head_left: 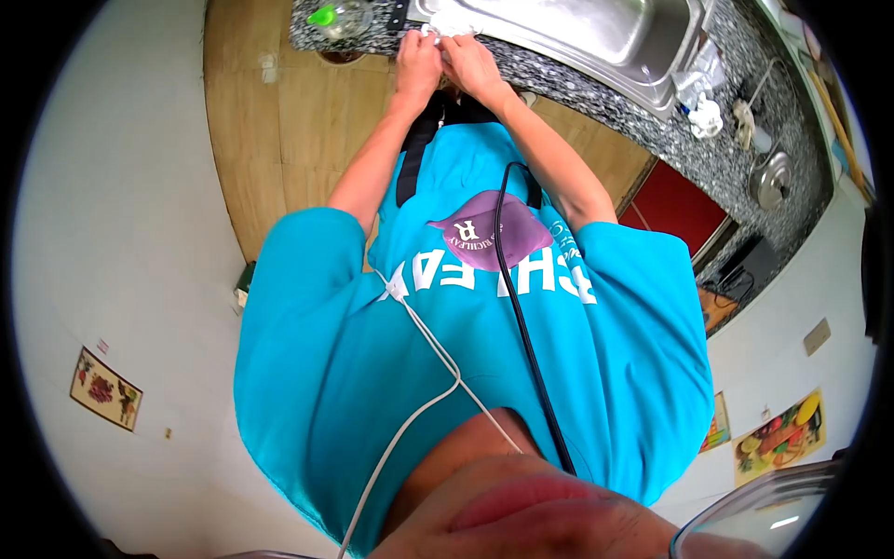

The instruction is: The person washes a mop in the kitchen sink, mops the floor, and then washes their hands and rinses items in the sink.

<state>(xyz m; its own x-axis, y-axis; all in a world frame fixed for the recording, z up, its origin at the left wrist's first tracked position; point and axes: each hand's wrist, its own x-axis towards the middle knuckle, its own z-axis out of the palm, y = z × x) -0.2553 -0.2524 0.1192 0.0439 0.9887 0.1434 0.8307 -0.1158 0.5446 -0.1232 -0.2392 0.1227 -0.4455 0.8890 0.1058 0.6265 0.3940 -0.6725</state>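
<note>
At the front edge of the granite counter, my left hand (pixel 419 67) and my right hand (pixel 468 65) are close together with fingers bent inward. Both are closed around a white crumpled item (pixel 450 23), cloth-like, at the near edge of the steel sink (pixel 596 33). The fingers cover part of it, and I cannot make out its exact kind. Left of my hands, a clear bottle with a green cap (pixel 340 17) lies on the counter.
The granite counter (pixel 568 73) runs along the front and right. It bears a clear plastic bag (pixel 698 74), a crumpled white item (pixel 705 117) and a round metal lid (pixel 771 180). A white cable (pixel 433 340) and a black cable (pixel 521 307) hang over my blue shirt.
</note>
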